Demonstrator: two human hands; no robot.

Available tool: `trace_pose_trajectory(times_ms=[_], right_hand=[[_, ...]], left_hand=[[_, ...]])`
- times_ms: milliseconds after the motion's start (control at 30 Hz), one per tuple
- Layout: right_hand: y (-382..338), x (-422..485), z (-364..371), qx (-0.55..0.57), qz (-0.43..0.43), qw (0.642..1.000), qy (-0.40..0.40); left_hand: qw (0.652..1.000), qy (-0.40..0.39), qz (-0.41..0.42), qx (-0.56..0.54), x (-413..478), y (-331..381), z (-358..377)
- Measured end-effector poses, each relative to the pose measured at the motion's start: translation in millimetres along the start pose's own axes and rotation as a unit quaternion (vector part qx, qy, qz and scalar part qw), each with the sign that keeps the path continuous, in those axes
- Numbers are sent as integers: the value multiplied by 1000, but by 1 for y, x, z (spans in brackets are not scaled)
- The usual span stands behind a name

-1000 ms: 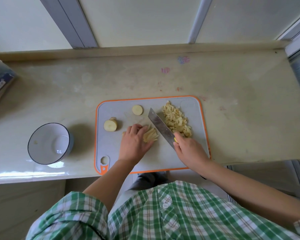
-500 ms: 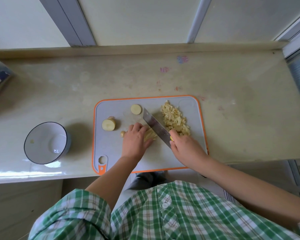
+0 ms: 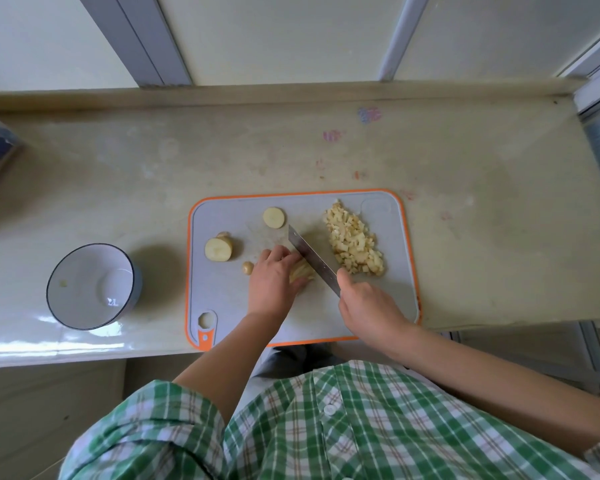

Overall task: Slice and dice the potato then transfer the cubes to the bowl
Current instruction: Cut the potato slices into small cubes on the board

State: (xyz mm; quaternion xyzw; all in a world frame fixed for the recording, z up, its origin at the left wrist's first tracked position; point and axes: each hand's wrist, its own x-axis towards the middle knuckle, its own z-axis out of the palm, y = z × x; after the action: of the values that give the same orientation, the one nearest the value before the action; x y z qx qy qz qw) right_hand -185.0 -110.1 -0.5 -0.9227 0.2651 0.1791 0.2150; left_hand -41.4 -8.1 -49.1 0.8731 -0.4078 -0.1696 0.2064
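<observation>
- The left hand (image 3: 272,282) bears down on a small bundle of potato strips (image 3: 305,271), fingers curled over the top and thumb tucked against the near side, so the bundle is pinched in place.
- The right hand (image 3: 368,306) is wrapped tight round the handle of the knife (image 3: 312,259). The handle itself is hidden inside the fist, and the thumb lies along the blade's base.
- The flat, straight-edged steel blade runs diagonally away from that grip, its edge on the strips, right against the left knuckles.
- Just right of the blade, beyond the knife grip, lies a heaped pile of potato cubes (image 3: 354,245), pale yellow and rough-cut.
- Left of the holding hand are a thick chunk of potato (image 3: 218,249) with a smooth cut face, a small end piece (image 3: 247,267) just beside the knuckles, and farther off a round slice (image 3: 274,217).
- All of these lie on a grey cutting board (image 3: 222,303) with rounded corners and an orange rim. Its near edge overhangs the counter edge below the wrists.
- Bare board lies open near the left wrist, by the handle hole.
- The bowl (image 3: 80,268), round, white inside with a dark rim, stands well to the left of both hands, off the board.
- The counter (image 3: 482,202) is pale, glossy and stained, with wide room beyond and right of the knife hand.
</observation>
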Motion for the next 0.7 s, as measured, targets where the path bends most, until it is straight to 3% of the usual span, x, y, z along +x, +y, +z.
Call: trace_pose_trajectory(times_ms=[467,700], right_hand=[[10,-1,-9,17,-39,996,74],[6,-10,-16,11,-42,997,68]], left_hand=[[999,39,24,-4,-9,-6,3],[997,47,45,42,-8,-2,1]])
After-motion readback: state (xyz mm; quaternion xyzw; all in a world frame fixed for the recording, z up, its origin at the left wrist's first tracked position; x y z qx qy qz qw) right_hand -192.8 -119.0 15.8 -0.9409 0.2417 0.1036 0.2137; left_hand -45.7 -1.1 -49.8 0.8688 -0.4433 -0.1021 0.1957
